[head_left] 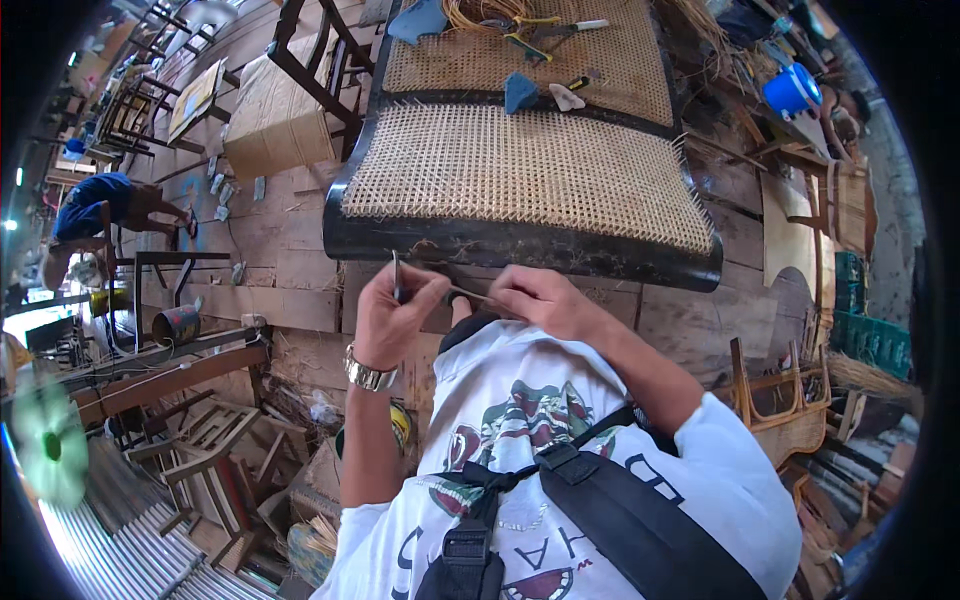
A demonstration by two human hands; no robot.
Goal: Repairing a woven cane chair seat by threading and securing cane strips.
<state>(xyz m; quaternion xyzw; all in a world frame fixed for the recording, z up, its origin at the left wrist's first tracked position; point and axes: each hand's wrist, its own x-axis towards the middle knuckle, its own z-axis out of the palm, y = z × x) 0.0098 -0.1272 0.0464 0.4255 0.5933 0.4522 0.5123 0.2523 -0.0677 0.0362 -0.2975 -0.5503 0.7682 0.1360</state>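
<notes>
My left hand [398, 308] is closed, with a slim metal tool [396, 268], perhaps a knife, upright between its fingers. A thin strip [470, 294], which looks like cane, runs from its fingertips to my right hand [545, 300]. My right hand pinches the other end. Both hands are in front of my body, just short of a dark wooden frame [470, 244] with woven cane webbing [500, 165] across it. Cane ends stick out along the webbing's edges.
On the farther cane panel lie pliers [530, 48], a coil of cane strands [485, 12], a blue piece [520, 92] and a whitish piece [566, 97]. A person in blue [95, 205] bends at the left. A green fan [50, 445] and chair frames [210, 440] stand lower left.
</notes>
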